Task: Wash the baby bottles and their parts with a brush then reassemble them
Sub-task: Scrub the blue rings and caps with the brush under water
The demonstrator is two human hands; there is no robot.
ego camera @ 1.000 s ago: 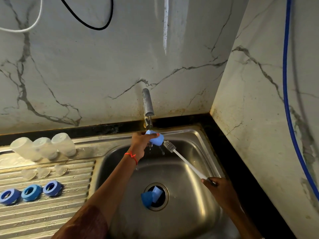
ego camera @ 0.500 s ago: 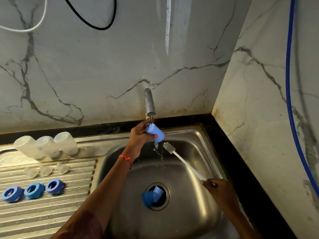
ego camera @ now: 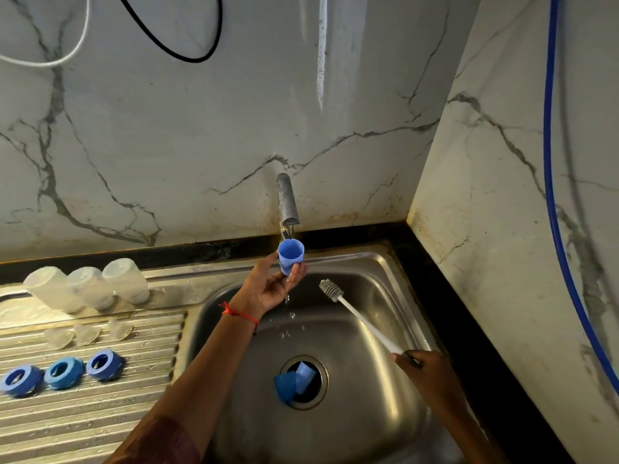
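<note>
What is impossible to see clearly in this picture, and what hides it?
Head view:
Brush handle end: covered by the right hand.
Drain opening: mostly covered by two blue caps.
Leftmost blue ring: blurred near the left edge.
Tap base: behind the blue cap in the left hand.

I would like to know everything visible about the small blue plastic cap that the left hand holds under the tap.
The small blue plastic cap is round and cup-shaped, smooth and opaque. Its open mouth tilts toward the camera, showing a hollow inside. The left hand pinches its lower part, just below the spout of the grey metal tap, above the steel sink. Water drips beneath it.
</note>
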